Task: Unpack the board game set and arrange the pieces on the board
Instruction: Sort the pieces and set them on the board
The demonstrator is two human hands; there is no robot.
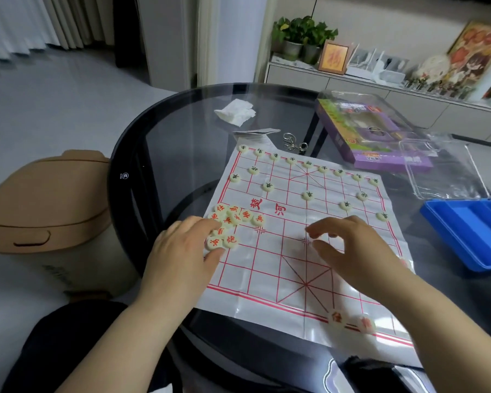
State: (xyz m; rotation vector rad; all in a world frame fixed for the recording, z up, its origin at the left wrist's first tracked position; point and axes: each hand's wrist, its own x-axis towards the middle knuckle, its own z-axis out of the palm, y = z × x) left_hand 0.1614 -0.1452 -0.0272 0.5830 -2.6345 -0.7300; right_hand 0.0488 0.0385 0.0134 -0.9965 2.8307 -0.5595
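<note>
A white sheet board with a red grid (284,268) lies on the round glass table (182,131). Cream pieces with green characters (307,195) stand in rows on its far half. A pile of cream pieces with red characters (238,218) sits at the board's left edge. My left hand (182,251) rests on that pile, fingertips on the pieces and thumb beside one. My right hand (349,251) hovers over the board's middle with fingers curled and thumb near the index tip; whether it holds a piece is hidden. Two red-marked pieces (350,320) lie on the near edge.
A blue plastic tray (471,234) and a clear lid (442,168) lie at the right. A purple box (374,137), a crumpled tissue (236,112) and a metal ring puzzle (292,141) sit beyond the board. A tan-lidded bin (46,199) stands on the floor to the left.
</note>
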